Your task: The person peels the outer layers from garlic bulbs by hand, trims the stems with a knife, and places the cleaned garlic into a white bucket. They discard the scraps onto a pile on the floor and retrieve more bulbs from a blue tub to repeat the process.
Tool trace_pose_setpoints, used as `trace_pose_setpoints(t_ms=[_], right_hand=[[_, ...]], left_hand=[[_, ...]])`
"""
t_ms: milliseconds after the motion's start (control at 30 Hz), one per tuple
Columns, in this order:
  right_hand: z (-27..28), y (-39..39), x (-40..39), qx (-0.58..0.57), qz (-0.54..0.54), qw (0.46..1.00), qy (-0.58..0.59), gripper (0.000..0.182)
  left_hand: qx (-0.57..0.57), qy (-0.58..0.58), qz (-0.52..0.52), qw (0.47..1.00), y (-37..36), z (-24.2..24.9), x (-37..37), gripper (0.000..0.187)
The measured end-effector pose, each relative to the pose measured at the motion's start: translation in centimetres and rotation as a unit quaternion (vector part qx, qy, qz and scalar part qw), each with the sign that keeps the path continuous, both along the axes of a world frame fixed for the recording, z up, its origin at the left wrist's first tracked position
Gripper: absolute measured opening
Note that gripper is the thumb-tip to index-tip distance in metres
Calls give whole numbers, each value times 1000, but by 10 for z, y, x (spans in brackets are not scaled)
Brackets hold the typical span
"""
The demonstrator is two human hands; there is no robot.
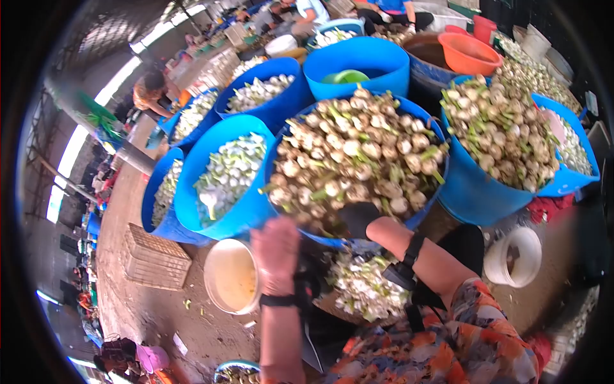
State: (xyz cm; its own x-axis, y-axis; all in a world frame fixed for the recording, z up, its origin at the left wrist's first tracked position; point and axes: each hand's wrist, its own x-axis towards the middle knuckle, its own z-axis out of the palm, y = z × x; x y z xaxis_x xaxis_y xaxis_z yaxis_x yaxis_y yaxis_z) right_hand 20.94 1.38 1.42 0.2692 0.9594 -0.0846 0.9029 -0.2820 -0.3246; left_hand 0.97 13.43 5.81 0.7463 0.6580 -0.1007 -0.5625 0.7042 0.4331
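Note:
My left hand (276, 251) is bare and smeared by motion, close to the front left rim of a large blue tub (438, 192). What its fingers do cannot be made out. That tub is heaped with unpeeled garlic bulbs (358, 150) with green stem stubs. My right hand (359, 219), in a dark glove, is at the tub's front edge against the bulbs; its fingers are hidden. Below, between my arms, lies a pile of white peelings and bulbs (371, 288). Left of it, a light blue tub (185, 198) holds peeled white garlic (233, 166).
A white bucket of cloudy liquid (220, 246) stands beside my left arm, near a beige crate (157, 262). At right are another heaped blue tub (480, 198) and a white bucket (534, 249). An orange basin (470, 54) is behind; several people work farther off.

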Motion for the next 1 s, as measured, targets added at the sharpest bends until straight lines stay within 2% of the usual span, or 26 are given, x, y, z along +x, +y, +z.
trace_pose_setpoints(t_ms=[33,67,133,200,233,300,333,367,400,467,500,567,633,667,700,733,767,800,833,900,967,1000], right_hand=[[5,12,-2,-59,-5,998,10,25],[1,21,-5,-84,1,996,10,26],[-19,34,-5,-109,8,994,5,27],[-26,38,-3,-63,-4,989,131,27],[-23,34,1,-63,0,990,127,27],[-15,24,8,-118,79,990,19,27],[-17,22,10,-52,11,995,86,24],[-22,19,13,-51,14,995,82,24],[-23,15,14,49,-50,974,215,22],[-28,4,2,217,-138,868,425,14],[-25,-3,-4,231,-115,822,508,11],[-23,-19,-19,283,-60,684,669,17],[-5,-35,-28,218,-100,740,628,15],[5,-38,-38,233,-122,798,543,12],[-13,-37,-41,249,-100,850,453,19],[-13,-40,-47,246,-78,888,380,22],[-14,-44,-52,244,-65,905,342,23],[-14,-47,-57,243,-53,920,304,24],[-14,-49,-62,236,-93,909,330,25],[-13,-53,-69,230,-128,897,355,27],[-14,-59,-75,222,-124,902,348,31],[-12,-62,-76,206,-126,894,377,26]], left_hand=[[31,61,-24,997,-17,-6,4,44],[19,71,-44,996,-27,-21,7,26],[-37,216,-48,975,-45,-48,8,28],[-42,244,-55,967,-63,-55,6,26],[-36,260,-61,963,-67,-57,5,26],[-5,260,-62,964,-72,-57,1,24],[28,266,-70,961,-75,-55,-1,24],[28,263,-67,962,-78,-52,0,24],[32,258,-60,964,-82,-45,4,25],[24,249,-47,967,-92,-36,14,35],[26,244,-42,969,-95,-40,16,35],[103,157,-71,980,-96,-48,19,39],[139,193,-26,971,-107,-42,19,40],[206,233,5,950,-113,-45,17,42],[271,273,36,922,-118,-49,16,44],[345,296,79,887,-123,-50,16,51],[346,295,83,887,-124,-52,13,51],[469,360,119,797,-127,-49,9,53],[579,417,150,684,-129,-48,6,54],[558,430,143,695,-130,-57,-1,59],[504,410,110,752,-132,-62,-9,58],[442,375,85,810,-134,-58,-10,56]])
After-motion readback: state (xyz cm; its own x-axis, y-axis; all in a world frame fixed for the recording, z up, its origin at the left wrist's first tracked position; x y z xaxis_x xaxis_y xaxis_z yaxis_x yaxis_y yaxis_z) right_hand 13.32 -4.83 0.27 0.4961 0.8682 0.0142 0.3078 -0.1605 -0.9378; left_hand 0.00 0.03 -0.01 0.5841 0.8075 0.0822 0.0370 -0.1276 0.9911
